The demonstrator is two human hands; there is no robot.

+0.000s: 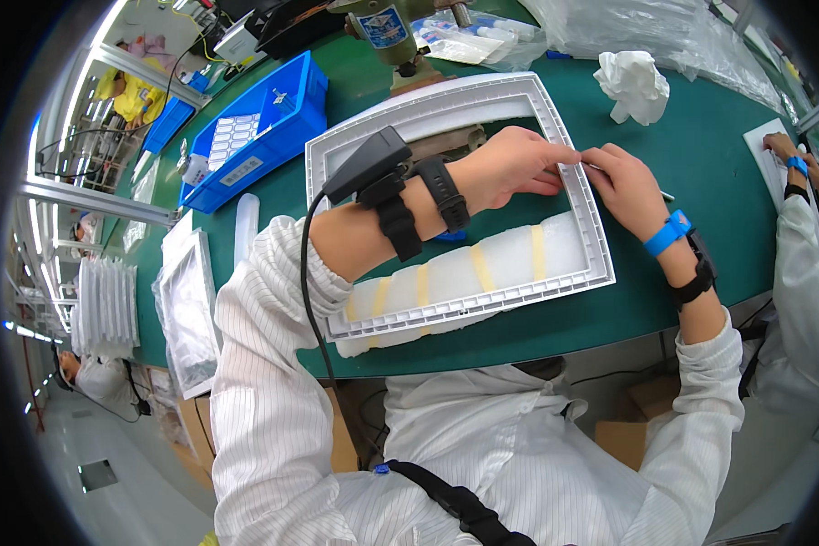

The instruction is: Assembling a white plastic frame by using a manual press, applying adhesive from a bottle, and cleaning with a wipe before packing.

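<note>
Likely light, stiff white frame (589, 223); hold by opposite sides. Left hand (521, 164), right hand (626, 188): fingers bunched, right edge; clamping unclear.

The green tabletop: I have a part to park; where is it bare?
The widest bare patch lies between the right hand, the crumpled white tissue and the flat white panel. A slimmer strip borders the lower-right corner of the white rectangular frame. Crowded: the left, around the blue plastic bin, and the back, with clear plastic bags.
</note>
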